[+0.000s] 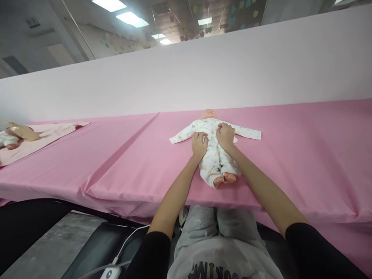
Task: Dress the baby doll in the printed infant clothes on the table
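Observation:
A baby doll point(219, 157) lies on its back in white printed baby clothes, feet toward me and head at the far end. The long sleeves of its baby shirt point(209, 124) spread out to both sides. My left hand point(199, 144) is closed at the left side of the shirt's lower part, fingers curled on the cloth. Higher up, my right hand point(226, 135) grips the shirt at the right of the chest, fingers bent inward. Both bare feet show below the trouser legs. What lies under my fingers is hidden.
A pink sheet point(302, 162) with folds covers the table. Far left, another doll point(11, 141) and a tan object point(24, 131) lie on a pale pink cloth point(58, 133). A white partition point(186, 81) rises behind. A white cable point(130, 236) runs down by my lap.

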### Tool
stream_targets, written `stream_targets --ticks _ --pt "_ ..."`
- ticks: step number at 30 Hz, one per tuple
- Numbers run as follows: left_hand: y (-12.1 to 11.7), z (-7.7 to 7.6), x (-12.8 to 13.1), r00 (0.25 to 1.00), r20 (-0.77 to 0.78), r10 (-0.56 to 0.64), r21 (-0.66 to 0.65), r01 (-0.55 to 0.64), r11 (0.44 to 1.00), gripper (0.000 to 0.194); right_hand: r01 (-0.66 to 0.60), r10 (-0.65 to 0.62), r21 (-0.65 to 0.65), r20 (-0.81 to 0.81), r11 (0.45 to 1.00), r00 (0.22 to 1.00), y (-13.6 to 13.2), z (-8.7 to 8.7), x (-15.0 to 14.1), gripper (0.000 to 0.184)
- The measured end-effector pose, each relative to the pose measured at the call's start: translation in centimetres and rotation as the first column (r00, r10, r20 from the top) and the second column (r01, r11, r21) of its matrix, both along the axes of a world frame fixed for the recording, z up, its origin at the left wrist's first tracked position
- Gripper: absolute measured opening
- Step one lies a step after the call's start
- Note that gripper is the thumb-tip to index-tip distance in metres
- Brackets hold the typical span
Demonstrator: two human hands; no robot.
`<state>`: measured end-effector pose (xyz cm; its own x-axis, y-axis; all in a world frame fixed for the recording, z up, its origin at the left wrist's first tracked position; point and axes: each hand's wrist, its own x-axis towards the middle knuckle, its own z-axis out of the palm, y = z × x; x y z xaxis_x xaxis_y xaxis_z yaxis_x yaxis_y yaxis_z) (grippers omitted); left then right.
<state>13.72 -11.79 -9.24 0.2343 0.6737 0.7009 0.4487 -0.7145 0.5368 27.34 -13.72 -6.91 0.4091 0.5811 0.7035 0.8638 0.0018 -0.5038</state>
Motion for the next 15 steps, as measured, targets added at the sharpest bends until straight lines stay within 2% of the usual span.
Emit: stream_targets --ticks 4,7,11,15 --pt "-0.2 0.0 0.2 0.999 -0.038 0.022 -0.017 -0.023 1.0 0.016 0.006 -0.009 -0.033 -0.087 0.999 0.996 4.0 2.0 -0.3 0.025" --pt "-0.5 0.1 0.3 0.998 -0.059 0.035 -0.05 -0.038 0.998 0.017 -0.02 0.001 -0.165 -0.118 0.986 0.993 6.3 2.9 -0.8 0.025" --pt "-0.9 0.3 0.3 0.994 -0.086 0.06 -0.087 -0.067 0.994 0.018 0.008 -0.02 -0.381 -0.026 0.925 0.999 7.7 3.6 -1.2 0.036" --pt "-1.0 0.4 0.5 0.993 -0.094 0.067 -0.074 -0.074 0.994 0.019 0.022 -0.039 -0.505 -0.022 0.863 0.999 8.3 4.5 -0.7 0.038"
